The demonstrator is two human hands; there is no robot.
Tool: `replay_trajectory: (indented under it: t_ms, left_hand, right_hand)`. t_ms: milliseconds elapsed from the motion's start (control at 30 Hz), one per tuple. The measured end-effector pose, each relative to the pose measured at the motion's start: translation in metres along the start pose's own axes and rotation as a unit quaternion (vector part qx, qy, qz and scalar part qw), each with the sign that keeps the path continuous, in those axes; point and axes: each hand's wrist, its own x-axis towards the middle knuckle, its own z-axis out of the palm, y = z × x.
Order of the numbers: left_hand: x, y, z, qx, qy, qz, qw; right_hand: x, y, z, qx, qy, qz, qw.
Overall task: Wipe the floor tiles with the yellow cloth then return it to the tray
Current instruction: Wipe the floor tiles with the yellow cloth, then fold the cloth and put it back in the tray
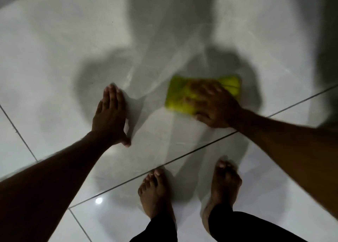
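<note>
A folded yellow cloth lies flat on a large white floor tile, right of the middle of the view. My right hand presses down on the cloth's right half with its fingers spread over it, and the picture there is blurred by motion. To the cloth's left, my left hand rests flat on the same tile, fingers together, holding nothing. No tray is in view.
My two bare feet stand on the near tiles just below a dark grout line that runs diagonally across the floor. Another grout line crosses at the left. Shadows of my arms and head fall on the glossy tiles.
</note>
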Motion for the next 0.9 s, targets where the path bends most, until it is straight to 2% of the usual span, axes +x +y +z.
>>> replay_trajectory:
  t_ms: [33,67,100,133,167,200,233,267,300,333,400,467,500,567,600,633,700,733,800,867,900]
  left_hand:
    - [-0.001,0.001,0.000,0.002,-0.007,-0.004,1.000]
    - [-0.002,0.003,0.000,0.004,-0.007,-0.010,1.000]
    - [-0.002,0.005,-0.001,0.011,-0.005,-0.016,1.000]
    - [-0.002,0.008,-0.002,0.018,-0.007,-0.023,1.000]
    - [-0.004,0.012,-0.005,0.030,-0.015,-0.029,0.999]
    - [-0.006,0.017,-0.006,0.040,-0.013,-0.030,0.999]
    - [-0.007,0.022,-0.005,0.046,-0.005,-0.027,0.999]
    - [-0.011,0.030,-0.003,0.032,-0.004,-0.030,0.999]
    - [-0.017,0.041,-0.002,0.000,-0.016,-0.041,0.999]
    - [-0.026,0.054,0.001,-0.042,-0.027,-0.057,0.997]
    - [-0.042,0.087,0.011,-0.125,-0.008,-0.087,0.988]
    - [-0.052,0.121,0.020,-0.229,0.025,-0.144,0.963]
    - [-0.054,0.133,0.023,-0.296,0.027,-0.191,0.935]
    - [-0.051,0.149,0.024,-0.419,0.012,-0.287,0.861]
    - [-0.048,0.152,0.022,-0.452,0.007,-0.315,0.835]
    - [-0.045,0.154,0.016,-0.462,0.004,-0.316,0.829]
    - [-0.050,0.161,-0.008,-0.477,-0.003,-0.260,0.839]
    - [-0.055,0.165,-0.026,-0.487,-0.002,-0.220,0.845]
    - [-0.080,0.178,-0.073,-0.492,0.000,-0.143,0.859]
    - [-0.119,0.190,-0.131,-0.524,-0.009,-0.085,0.848]
    - [-0.141,0.196,-0.160,-0.543,-0.016,-0.059,0.838]
  right_hand:
    - [-0.004,-0.019,0.000,0.021,0.016,0.200,0.979]
    - [-0.009,-0.052,0.003,0.042,0.031,0.363,0.930]
    - [-0.013,-0.091,0.004,0.055,0.045,0.452,0.889]
    - [-0.016,-0.124,0.005,0.081,0.048,0.457,0.884]
    - [-0.022,-0.147,0.004,0.119,0.025,0.357,0.926]
    - [-0.031,-0.156,0.006,0.131,-0.002,0.193,0.972]
    - [-0.039,-0.146,0.008,0.117,-0.032,0.028,0.992]
    - [-0.043,-0.129,0.007,0.096,-0.045,-0.075,0.992]
    - [-0.044,-0.117,0.006,0.077,-0.060,-0.124,0.987]
    - [-0.043,-0.109,0.004,0.070,-0.068,-0.129,0.987]
    - [-0.045,-0.117,-0.007,0.098,-0.102,-0.060,0.988]
    - [-0.052,-0.138,-0.020,0.144,-0.089,0.099,0.981]
    - [-0.057,-0.148,-0.026,0.166,-0.075,0.194,0.964]
    - [-0.066,-0.158,-0.038,0.209,-0.071,0.350,0.910]
    - [-0.066,-0.160,-0.045,0.233,-0.084,0.403,0.881]
    - [-0.066,-0.161,-0.052,0.263,-0.088,0.446,0.851]
    - [-0.065,-0.159,-0.073,0.341,-0.037,0.532,0.774]
    - [-0.062,-0.157,-0.085,0.395,0.003,0.565,0.724]
    - [-0.062,-0.150,-0.127,0.500,0.063,0.630,0.590]
    - [-0.065,-0.146,-0.182,0.577,0.047,0.677,0.455]
    - [-0.067,-0.146,-0.213,0.605,0.029,0.685,0.405]
